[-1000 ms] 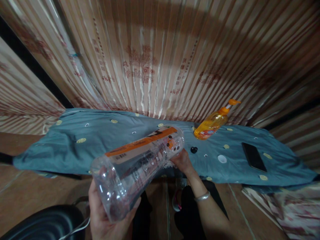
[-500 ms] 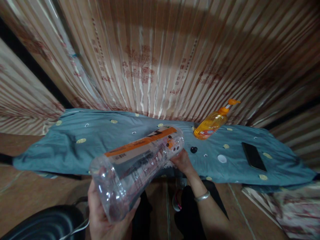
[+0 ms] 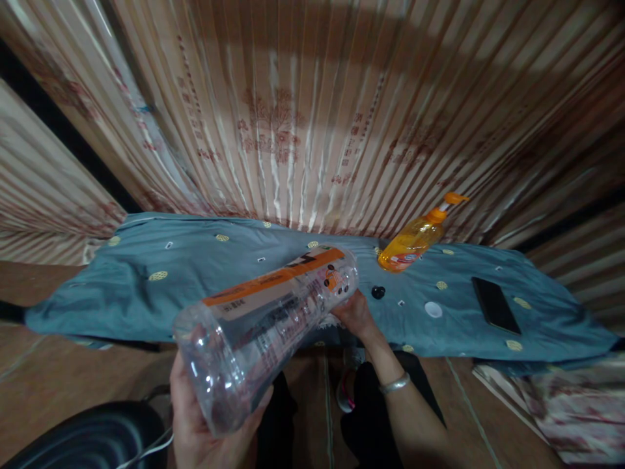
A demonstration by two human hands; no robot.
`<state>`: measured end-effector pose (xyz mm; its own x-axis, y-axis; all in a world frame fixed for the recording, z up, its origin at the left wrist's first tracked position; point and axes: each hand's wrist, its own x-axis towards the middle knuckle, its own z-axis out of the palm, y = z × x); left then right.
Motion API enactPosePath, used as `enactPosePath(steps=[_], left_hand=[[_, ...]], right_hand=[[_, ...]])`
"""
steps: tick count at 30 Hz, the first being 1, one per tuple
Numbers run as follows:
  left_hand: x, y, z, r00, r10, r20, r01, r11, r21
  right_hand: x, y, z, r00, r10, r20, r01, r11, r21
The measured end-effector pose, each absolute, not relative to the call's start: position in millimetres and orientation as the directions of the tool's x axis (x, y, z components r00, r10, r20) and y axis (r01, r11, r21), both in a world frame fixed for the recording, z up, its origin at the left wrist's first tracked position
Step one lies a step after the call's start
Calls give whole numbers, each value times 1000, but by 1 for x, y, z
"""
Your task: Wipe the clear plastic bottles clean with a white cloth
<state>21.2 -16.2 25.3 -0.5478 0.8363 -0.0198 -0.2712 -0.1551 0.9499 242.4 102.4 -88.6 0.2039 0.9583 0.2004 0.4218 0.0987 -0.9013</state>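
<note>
A large clear plastic bottle (image 3: 273, 326) with an orange and grey label lies tilted in the air over the near edge of the cloth-covered table. Its base end faces me at lower left, and my left hand (image 3: 205, 417) wraps around that end from below. At the far end my right hand (image 3: 356, 316) grips the bottle from underneath; most of those fingers are hidden behind it. Just right of that hand, a small black cap (image 3: 378, 292) and a white round lid (image 3: 433, 309) rest on the cloth.
On the teal cloth (image 3: 195, 267) stands a pump bottle (image 3: 410, 244) of orange liquid, with a black phone (image 3: 495, 305) to its right. A patterned curtain (image 3: 312, 117) hangs behind the table. A black round ribbed object (image 3: 92, 436) is at lower left, with a white cord.
</note>
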Motion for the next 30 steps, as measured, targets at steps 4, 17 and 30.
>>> enactPosePath(steps=[4,17,30], left_hand=[[19,-15,22,-527,850,-11,-278,-160,947],[18,-17,19,-555,831,-36,-268,-137,954],[19,-17,19,-538,841,-66,-292,-113,950]], right_hand=[[243,103,-88,183,963,197,407,108,-907],[243,102,-88,186,964,189,424,95,-901],[242,101,-88,190,960,208,415,114,-903]])
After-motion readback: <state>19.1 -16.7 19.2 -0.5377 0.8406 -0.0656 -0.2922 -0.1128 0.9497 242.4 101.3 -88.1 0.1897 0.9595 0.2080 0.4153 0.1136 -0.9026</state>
